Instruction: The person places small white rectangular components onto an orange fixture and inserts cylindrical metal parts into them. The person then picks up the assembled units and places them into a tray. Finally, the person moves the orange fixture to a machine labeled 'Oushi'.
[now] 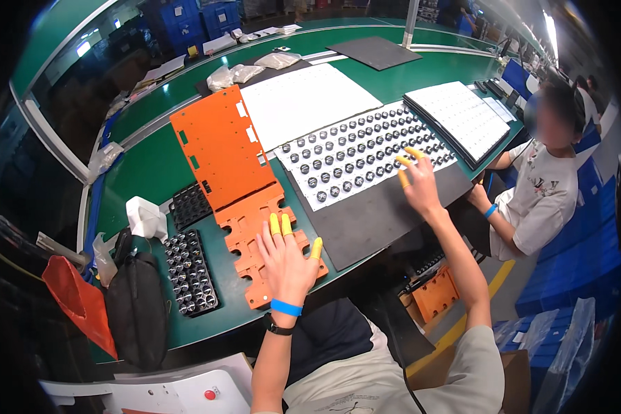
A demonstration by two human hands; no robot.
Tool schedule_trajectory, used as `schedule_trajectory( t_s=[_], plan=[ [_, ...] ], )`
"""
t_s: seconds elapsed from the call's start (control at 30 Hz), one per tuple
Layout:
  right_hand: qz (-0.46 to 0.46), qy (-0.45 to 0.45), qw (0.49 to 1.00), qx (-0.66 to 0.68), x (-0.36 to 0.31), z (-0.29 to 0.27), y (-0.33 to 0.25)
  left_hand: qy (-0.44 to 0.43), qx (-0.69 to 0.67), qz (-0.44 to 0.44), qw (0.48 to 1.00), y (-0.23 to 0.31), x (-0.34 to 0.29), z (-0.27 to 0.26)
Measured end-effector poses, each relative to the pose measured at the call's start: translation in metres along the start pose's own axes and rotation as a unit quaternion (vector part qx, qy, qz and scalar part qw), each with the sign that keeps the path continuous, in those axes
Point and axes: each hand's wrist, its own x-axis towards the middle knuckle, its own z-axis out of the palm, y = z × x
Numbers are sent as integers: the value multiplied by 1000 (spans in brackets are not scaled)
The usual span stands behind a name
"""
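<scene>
Left hand, fingers spread, lies palm-down on the flat, notched orange jig. Right of the jig, round, glossy black knobs line a thin white sheet; the right hand arches there, fingers parted, contact unclear.

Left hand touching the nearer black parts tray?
Apart: the head view shows orange fixture and green tabletop between the left hand and the tray.

No wording can be read. Right of the orange panel, a white sheet bears faint marks too small to make out; beyond the panel, blue bins carry illegible white labels, and the wearer's shirt nearer than it shows unreadable small print.
</scene>
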Motion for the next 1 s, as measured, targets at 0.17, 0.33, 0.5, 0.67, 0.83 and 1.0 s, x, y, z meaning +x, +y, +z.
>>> schedule_trajectory(
  t_s=[0.17, 0.33, 0.5, 0.67, 0.83, 1.0],
  plan=[
    [-66, -53, 990, 111, 12, 12, -70, 4, -9, -7, 1000, -2, 3, 5],
    [-71, -27, 979, 188, 68, 63, -110, 1, 9, -7, 1000, -3, 4, 1],
    [-51, -60, 985, 156, 165, 167, -107, -37, -19, -25, 999, 9, 9, -12],
    [-22, -178, 978, 101, 257, 276, -123, -92, -25, -44, 994, 10, 15, -21],
    [1, -239, 970, 48, 328, 365, -126, -138, 5, -44, 989, 6, 20, -23],
    [14, -267, 964, 16, 365, 410, -128, -185, -58, -100, 976, 13, 24, -31]
  ],
)
